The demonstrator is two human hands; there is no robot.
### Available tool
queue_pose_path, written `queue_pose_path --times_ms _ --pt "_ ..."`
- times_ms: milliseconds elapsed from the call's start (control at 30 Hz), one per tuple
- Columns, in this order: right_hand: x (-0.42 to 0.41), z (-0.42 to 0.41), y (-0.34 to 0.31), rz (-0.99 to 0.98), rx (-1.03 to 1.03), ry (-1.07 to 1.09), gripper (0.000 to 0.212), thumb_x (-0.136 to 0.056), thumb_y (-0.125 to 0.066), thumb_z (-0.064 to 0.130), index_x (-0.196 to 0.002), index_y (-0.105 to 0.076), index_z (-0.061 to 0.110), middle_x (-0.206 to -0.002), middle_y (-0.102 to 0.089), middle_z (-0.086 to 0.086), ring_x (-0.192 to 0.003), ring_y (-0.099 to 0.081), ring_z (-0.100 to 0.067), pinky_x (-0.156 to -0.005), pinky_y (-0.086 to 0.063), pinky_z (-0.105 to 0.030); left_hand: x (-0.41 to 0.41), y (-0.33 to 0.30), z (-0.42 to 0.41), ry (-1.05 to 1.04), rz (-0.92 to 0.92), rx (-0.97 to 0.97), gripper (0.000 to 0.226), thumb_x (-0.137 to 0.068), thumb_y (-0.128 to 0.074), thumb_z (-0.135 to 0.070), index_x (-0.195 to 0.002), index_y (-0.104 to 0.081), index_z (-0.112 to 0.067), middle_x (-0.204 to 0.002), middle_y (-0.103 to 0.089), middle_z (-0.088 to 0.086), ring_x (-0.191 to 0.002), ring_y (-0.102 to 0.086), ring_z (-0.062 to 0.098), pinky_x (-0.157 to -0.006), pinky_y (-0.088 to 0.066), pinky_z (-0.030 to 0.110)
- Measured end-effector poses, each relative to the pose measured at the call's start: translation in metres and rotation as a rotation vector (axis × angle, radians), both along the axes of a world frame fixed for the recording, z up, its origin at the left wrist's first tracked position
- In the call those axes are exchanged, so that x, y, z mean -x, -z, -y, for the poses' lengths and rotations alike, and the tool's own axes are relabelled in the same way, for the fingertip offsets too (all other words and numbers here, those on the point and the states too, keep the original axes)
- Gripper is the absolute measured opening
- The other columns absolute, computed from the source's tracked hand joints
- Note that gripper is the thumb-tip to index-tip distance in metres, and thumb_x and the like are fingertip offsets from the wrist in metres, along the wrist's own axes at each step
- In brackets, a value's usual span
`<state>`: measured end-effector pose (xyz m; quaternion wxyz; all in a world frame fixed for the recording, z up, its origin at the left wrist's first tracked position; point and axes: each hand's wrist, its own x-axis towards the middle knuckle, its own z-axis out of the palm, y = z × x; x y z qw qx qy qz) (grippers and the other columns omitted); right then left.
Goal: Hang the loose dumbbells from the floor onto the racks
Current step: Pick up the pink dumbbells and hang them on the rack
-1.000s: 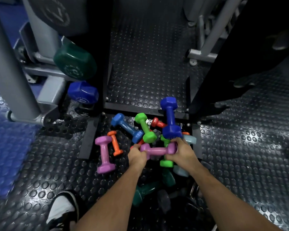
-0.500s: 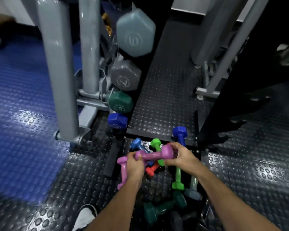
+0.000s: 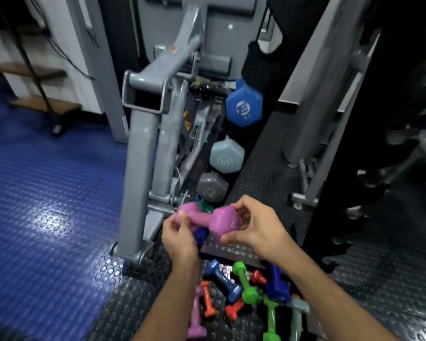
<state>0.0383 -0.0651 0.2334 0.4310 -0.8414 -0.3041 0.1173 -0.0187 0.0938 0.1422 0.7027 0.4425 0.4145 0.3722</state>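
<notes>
The left hand (image 3: 180,236) grips one head of a purple dumbbell (image 3: 208,220), and the right hand (image 3: 253,226) pinches the other head between thumb and fingers, holding it level in the air before the rack (image 3: 234,183) of hex dumbbells. Below, loose coloured dumbbells (image 3: 241,289) lie piled on the studded floor (image 3: 59,242).

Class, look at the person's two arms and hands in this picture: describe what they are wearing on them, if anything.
Both forearms are bare up to the bottom edge of the picture, so no sleeves show. The left hand and the right hand wear no gloves. No watch, wristband or ring can be made out on either wrist or hand, though the picture is slightly blurred.
</notes>
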Motion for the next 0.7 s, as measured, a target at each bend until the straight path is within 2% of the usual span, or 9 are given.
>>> queue_pose_path --times_ms 100,267,367,433,500,567,633,667,700 --pt "0.003 -0.014 -0.049 0.107 -0.051 -0.008 0.062 -0.049 -0.101 0.04 -0.095 -0.061 0.029 -0.095 -0.07 0.009 -0.085 -0.066 -0.011 -0.075 -0.056 -0.037 -0.007 -0.059 -0.021 -0.004 0.111 -0.06 0.005 -0.103 -0.06 -0.016 -0.1 -0.062 -0.012 -0.086 -0.066 0.002 -0.078 -0.061 0.014 -0.068 -0.053 0.02" --pt "0.005 -0.031 -0.118 0.227 -0.181 0.017 0.055 -0.055 -0.101 0.033 -0.087 -0.057 0.028 -0.097 -0.068 0.007 -0.084 -0.063 -0.009 -0.068 -0.047 -0.023 -0.02 -0.154 -0.049 0.072 0.234 -0.128 0.006 -0.102 -0.061 -0.02 -0.101 -0.067 -0.019 -0.1 -0.072 0.003 -0.092 -0.071 0.018 -0.079 -0.059 0.029" --pt "0.002 -0.041 -0.151 0.291 -0.261 0.065 0.054 -0.054 -0.101 0.034 -0.086 -0.058 0.025 -0.091 -0.069 0.004 -0.08 -0.065 -0.015 -0.068 -0.053 -0.033 -0.035 -0.198 -0.065 0.159 0.324 -0.191 0.012 -0.101 -0.063 -0.019 -0.11 -0.069 -0.012 -0.102 -0.073 0.008 -0.096 -0.07 0.021 -0.085 -0.06 0.034" --pt "-0.001 -0.046 -0.174 0.341 -0.306 0.111 0.054 -0.054 -0.1 0.035 -0.086 -0.058 0.023 -0.089 -0.07 0.004 -0.079 -0.067 -0.017 -0.07 -0.057 -0.04 -0.048 -0.224 -0.074 0.251 0.35 -0.268 0.025 -0.095 -0.064 -0.031 -0.112 -0.071 -0.014 -0.105 -0.074 0.008 -0.097 -0.068 0.022 -0.091 -0.058 0.038" --pt "-0.003 -0.05 -0.195 0.401 -0.322 0.152 0.053 -0.056 -0.1 0.036 -0.084 -0.056 0.023 -0.087 -0.069 0.005 -0.078 -0.067 -0.016 -0.069 -0.057 -0.038 -0.058 -0.25 -0.073 0.354 0.37 -0.289 0.035 -0.09 -0.058 -0.04 -0.111 -0.071 -0.017 -0.102 -0.071 0.003 -0.094 -0.063 0.018 -0.091 -0.053 0.037" --pt "-0.007 -0.054 -0.213 0.464 -0.312 0.196 0.053 -0.057 -0.1 0.036 -0.083 -0.055 0.022 -0.085 -0.068 0.006 -0.075 -0.065 -0.014 -0.067 -0.055 -0.035 -0.07 -0.273 -0.071 0.406 0.414 -0.256 0.05 -0.086 -0.056 -0.046 -0.12 -0.067 -0.011 -0.104 -0.068 0.007 -0.093 -0.062 0.017 -0.087 -0.052 0.035" --pt "-0.016 -0.055 -0.225 0.496 -0.3 0.237 0.054 -0.057 -0.1 0.035 -0.084 -0.055 0.021 -0.085 -0.067 0.006 -0.075 -0.064 -0.012 -0.067 -0.054 -0.032 -0.086 -0.294 -0.071 0.439 0.406 -0.267 0.057 -0.09 -0.055 -0.052 -0.127 -0.064 -0.009 -0.11 -0.069 0.013 -0.089 -0.065 0.015 -0.075 -0.055 0.028" --pt "-0.021 -0.055 -0.229 0.506 -0.298 0.257 0.053 -0.058 -0.1 0.035 -0.085 -0.056 0.02 -0.087 -0.067 0.006 -0.076 -0.064 -0.012 -0.068 -0.054 -0.031 -0.094 -0.305 -0.072 0.469 0.377 -0.296 0.059 -0.092 -0.053 -0.057 -0.127 -0.064 -0.011 -0.112 -0.07 0.014 -0.087 -0.066 0.015 -0.07 -0.057 0.028" --pt "-0.027 -0.055 -0.233 0.512 -0.296 0.277 0.053 -0.06 -0.099 0.034 -0.087 -0.056 0.02 -0.089 -0.067 0.005 -0.078 -0.064 -0.011 -0.07 -0.054 -0.03 -0.102 -0.315 -0.073 0.5 0.349 -0.323 0.063 -0.09 -0.051 -0.064 -0.125 -0.065 -0.013 -0.113 -0.07 0.015 -0.086 -0.067 0.017 -0.072 -0.059 0.033"
